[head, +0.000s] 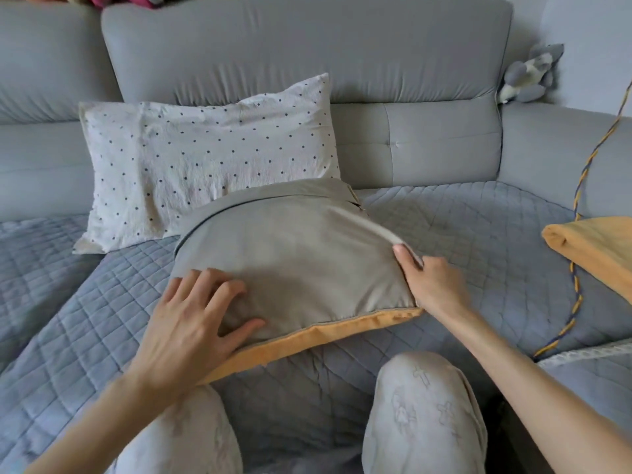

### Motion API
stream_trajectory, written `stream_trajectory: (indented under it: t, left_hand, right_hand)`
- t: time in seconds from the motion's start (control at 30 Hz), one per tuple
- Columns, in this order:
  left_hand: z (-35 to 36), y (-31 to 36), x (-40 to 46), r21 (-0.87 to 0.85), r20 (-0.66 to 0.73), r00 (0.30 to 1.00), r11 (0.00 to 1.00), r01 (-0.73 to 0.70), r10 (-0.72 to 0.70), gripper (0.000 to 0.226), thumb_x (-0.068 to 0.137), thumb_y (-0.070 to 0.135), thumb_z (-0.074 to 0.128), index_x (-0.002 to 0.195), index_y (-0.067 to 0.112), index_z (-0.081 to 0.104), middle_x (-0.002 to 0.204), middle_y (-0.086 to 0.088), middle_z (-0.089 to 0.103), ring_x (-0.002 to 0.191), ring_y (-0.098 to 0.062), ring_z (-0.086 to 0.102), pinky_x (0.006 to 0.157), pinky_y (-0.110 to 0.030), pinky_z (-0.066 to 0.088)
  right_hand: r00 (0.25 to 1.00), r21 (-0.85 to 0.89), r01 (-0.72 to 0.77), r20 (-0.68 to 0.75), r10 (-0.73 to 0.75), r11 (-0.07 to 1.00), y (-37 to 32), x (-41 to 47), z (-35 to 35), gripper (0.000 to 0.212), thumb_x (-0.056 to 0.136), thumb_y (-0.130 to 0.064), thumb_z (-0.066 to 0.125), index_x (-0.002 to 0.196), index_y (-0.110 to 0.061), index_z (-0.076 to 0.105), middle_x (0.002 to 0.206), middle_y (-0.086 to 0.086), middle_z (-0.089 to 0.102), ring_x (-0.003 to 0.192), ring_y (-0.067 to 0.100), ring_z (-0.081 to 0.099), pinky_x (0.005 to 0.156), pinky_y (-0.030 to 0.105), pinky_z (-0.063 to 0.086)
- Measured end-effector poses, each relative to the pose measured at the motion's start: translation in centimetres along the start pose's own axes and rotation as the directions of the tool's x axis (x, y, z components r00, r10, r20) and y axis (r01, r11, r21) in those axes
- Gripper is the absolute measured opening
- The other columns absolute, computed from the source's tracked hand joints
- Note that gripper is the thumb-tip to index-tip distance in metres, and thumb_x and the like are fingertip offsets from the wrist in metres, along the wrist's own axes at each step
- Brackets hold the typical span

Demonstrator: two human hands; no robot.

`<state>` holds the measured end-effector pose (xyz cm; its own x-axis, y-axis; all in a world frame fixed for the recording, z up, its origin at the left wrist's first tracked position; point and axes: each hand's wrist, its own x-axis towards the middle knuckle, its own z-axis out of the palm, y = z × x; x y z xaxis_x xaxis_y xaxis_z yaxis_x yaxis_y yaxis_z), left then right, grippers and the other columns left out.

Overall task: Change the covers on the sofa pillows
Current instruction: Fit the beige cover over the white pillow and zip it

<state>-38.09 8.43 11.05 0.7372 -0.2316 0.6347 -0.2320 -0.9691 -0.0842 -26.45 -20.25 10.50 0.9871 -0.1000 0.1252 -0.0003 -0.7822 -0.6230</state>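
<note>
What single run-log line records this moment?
left hand: presses pillow | right hand: pinches grey cover edge | orange cover: aside

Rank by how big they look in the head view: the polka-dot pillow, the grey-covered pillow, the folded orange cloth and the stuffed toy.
1. polka-dot pillow and grey-covered pillow: too close to rank, and the grey one lies nearer the camera
2. folded orange cloth, cut off by the frame
3. stuffed toy, farthest away

No lettering, label, brand mark or number is legible anywhere in the scene; fabrics show only dots and faint motifs.
</note>
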Motion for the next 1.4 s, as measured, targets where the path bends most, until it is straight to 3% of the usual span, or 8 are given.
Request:
stream_trajectory:
  t: [0.1,0.23,0.47,0.67,0.8,0.97,1.2,1.4]
  left_hand:
    - [0.0,0.4,-2.0,0.043,0.095,0.994,0.998,0.052,-0.056,0.077,0.069,0.076,0.048,0.110,0.012,0.058,0.109,-0.007,0.055,0.097,-0.025,0.051,0.086,-0.034,0.036]
    - [0.8,0.1,-1.8,0.204,0.207,0.975,0.978,0.034,-0.077,0.105,0.044,0.065,0.078,0.125,0.005,0.050,0.122,-0.017,0.052,0.110,-0.036,0.051,0.098,-0.043,0.034]
    - [2.7,-0.8,3.3,0.288,0.094,0.981,0.948,0.139,-0.172,0.097,0.048,0.038,0.083,0.130,0.002,0.047,0.125,-0.021,0.051,0.114,-0.038,0.050,0.101,-0.051,0.039]
    - [6.7,-4.2,3.5,0.197,0.107,0.986,0.975,0.107,-0.129,0.095,0.051,0.033,0.087,0.127,-0.004,0.046,0.119,-0.024,0.052,0.103,-0.041,0.055,0.081,-0.049,0.051]
    - [9.8,-4.6,3.9,0.129,0.024,0.995,0.987,0.094,-0.097,0.054,0.066,0.015,0.073,0.113,0.001,0.050,0.097,-0.017,0.061,0.081,-0.037,0.062,0.066,-0.044,0.053]
    - [9.1,-4.3,4.3,-0.008,0.208,0.963,0.984,0.179,-0.174,0.036,0.052,0.016,0.078,0.081,0.009,0.058,0.066,-0.006,0.061,0.056,-0.031,0.063,0.044,-0.032,0.045]
    - [5.3,-5.0,1.3,-0.225,0.514,0.844,0.925,0.305,-0.154,0.052,0.044,0.079,0.052,0.069,0.033,0.054,0.064,0.017,0.061,0.073,-0.010,0.064,0.060,-0.023,0.035]
    - [4.5,-5.3,-1.0,-0.013,0.093,0.995,1.000,0.028,-0.027,0.065,0.071,0.062,0.048,0.124,0.025,0.044,0.118,0.005,0.050,0.108,-0.021,0.053,0.091,-0.039,0.042]
  right_hand:
    - [0.901,-0.078,0.335,-0.266,-0.344,0.939,0.0,-1.9,-1.0,0.050,0.084,-0.054,0.052,0.106,-0.010,0.056,0.100,0.005,0.058,0.098,0.027,0.054,0.075,0.036,0.044]
    - [0.780,-0.236,0.596,-0.056,-0.623,0.767,-1.4,-4.1,-0.1,0.077,0.068,-0.074,0.047,0.120,-0.017,0.054,0.116,0.002,0.050,0.106,0.024,0.050,0.086,0.042,0.044]
    - [0.813,-0.568,0.538,0.155,-0.561,0.622,-4.4,-1.1,0.2,0.114,0.062,-0.063,0.072,0.147,-0.017,0.012,0.146,0.009,0.021,0.133,0.028,0.026,0.105,0.044,0.029]
    - [0.810,-0.555,0.537,0.127,-0.572,0.636,-5.6,2.1,4.7,0.092,0.056,-0.048,0.079,0.131,-0.015,0.040,0.124,0.011,0.047,0.112,0.033,0.050,0.087,0.046,0.040]
    - [0.780,-0.435,0.553,-0.027,-0.625,0.710,-5.1,3.6,7.7,0.061,0.046,-0.019,0.084,0.102,-0.010,0.060,0.088,0.009,0.066,0.078,0.030,0.065,0.066,0.040,0.053]
    - [0.814,-0.390,0.553,0.064,-0.578,0.736,-5.7,3.1,7.5,0.016,0.078,-0.017,0.061,0.092,-0.015,0.056,0.089,0.007,0.068,0.083,0.030,0.065,0.061,0.032,0.042]
    - [0.726,-0.213,0.601,0.547,-0.415,0.771,-4.2,-0.9,3.8,0.046,0.064,-0.062,0.071,0.069,-0.024,0.047,0.070,-0.007,0.054,0.070,0.015,0.054,0.057,0.030,0.035]
    - [0.801,-0.236,0.597,0.237,-0.550,0.767,-3.2,-2.3,0.9,0.060,0.073,-0.064,0.063,0.119,-0.031,0.044,0.114,-0.013,0.047,0.104,0.009,0.049,0.077,0.023,0.037]
